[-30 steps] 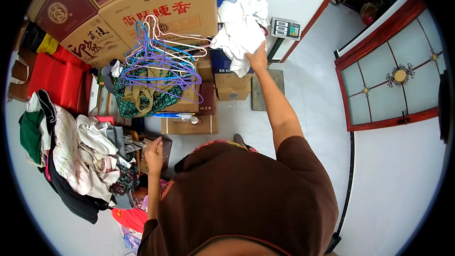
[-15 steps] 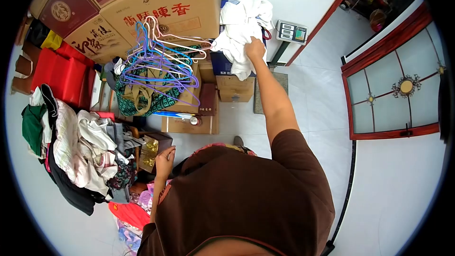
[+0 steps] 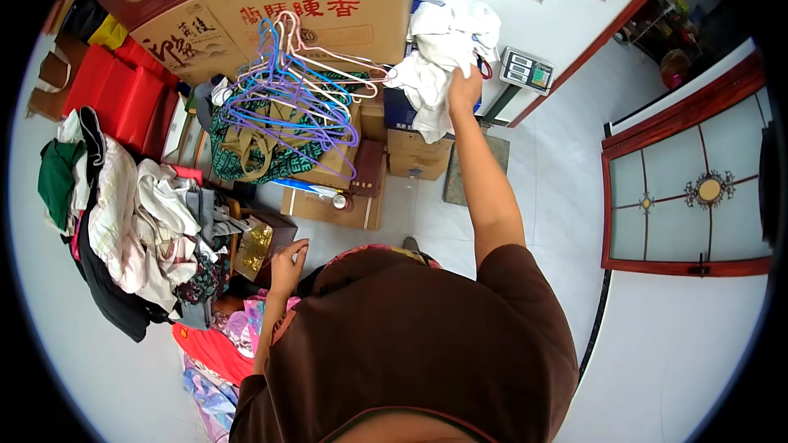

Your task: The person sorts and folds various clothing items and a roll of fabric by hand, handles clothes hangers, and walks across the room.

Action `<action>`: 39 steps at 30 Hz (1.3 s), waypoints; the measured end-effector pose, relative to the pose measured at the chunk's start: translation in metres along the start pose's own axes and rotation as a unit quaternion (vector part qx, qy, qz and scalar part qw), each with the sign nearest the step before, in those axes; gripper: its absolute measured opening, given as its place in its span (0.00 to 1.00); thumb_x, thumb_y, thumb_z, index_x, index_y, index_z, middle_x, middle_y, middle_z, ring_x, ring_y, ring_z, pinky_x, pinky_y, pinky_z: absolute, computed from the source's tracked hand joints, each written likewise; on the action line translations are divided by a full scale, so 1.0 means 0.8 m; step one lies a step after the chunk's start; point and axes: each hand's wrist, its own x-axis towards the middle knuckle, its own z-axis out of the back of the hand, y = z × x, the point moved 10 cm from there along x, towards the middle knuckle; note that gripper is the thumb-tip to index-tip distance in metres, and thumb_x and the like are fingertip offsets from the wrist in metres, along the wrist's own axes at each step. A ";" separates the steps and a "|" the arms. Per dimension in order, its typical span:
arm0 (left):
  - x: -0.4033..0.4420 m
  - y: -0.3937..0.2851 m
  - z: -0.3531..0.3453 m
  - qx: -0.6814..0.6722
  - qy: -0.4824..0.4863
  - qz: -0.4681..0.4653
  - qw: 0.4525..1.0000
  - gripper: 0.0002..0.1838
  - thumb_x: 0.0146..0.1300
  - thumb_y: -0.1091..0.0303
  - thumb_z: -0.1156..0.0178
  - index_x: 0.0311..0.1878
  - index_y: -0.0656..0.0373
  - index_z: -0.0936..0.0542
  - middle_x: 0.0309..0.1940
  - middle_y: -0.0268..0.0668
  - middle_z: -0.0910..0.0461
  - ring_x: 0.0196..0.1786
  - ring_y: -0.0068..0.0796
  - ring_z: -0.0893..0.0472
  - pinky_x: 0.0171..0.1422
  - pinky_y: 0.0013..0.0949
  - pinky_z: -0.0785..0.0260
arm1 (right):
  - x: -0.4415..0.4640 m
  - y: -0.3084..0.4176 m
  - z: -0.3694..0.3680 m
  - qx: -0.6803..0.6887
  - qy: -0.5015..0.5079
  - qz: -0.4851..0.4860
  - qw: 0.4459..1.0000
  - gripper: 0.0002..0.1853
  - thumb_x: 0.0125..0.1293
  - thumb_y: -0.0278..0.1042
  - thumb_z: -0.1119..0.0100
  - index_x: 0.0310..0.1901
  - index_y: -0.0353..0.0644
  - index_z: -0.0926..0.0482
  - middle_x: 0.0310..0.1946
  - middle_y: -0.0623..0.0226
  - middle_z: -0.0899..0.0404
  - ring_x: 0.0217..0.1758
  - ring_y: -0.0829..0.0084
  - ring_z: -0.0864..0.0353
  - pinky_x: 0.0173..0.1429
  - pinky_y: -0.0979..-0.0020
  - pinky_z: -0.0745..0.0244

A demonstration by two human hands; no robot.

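- Resting in a crumpled heap, the white cloth (image 3: 439, 45) lies on the blue box (image 3: 400, 109) at the far middle, the scale (image 3: 527, 71) just beside it on the right.
- The right hand (image 3: 465, 89) reaches far and is closed on the near right part of the cloth, fingers bent into it (their tips are partly hidden).
- The left hand (image 3: 288, 267) is near, in front of the body, fingers loosely curled and partly open; it holds nothing that can be seen.
- The pale floor (image 3: 562, 172) runs bare between the boxes and the glass door (image 3: 681, 197) on the right (a grey slab (image 3: 486, 172) lies near the scale).
- Part of the cloth hangs over the near edge of the blue box, above a small carton (image 3: 417, 156); on its left, a hanger tip touches or nearly touches it.
- Blue, white, pink and purple hangers (image 3: 300, 107) lie tangled over the green patterned bag (image 3: 238, 166), left of the cloth, with the large carton (image 3: 336, 12) behind.
- On the left, a heap of clothes (image 3: 148, 221) sits near the red box (image 3: 115, 102); just far of the left hand, a dark open box (image 3: 281, 232) holds something gold (image 3: 256, 244).
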 end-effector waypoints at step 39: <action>-0.006 0.079 0.008 -0.026 0.031 0.048 0.998 0.11 0.63 0.66 0.41 0.45 0.60 0.17 0.38 0.47 0.16 0.40 0.41 0.16 0.46 0.36 0.25 | -0.129 -0.128 0.033 0.048 0.076 -0.179 0.980 0.40 0.58 0.53 0.35 0.60 0.26 0.36 0.51 0.49 0.27 0.53 0.61 0.27 0.59 0.65 0.33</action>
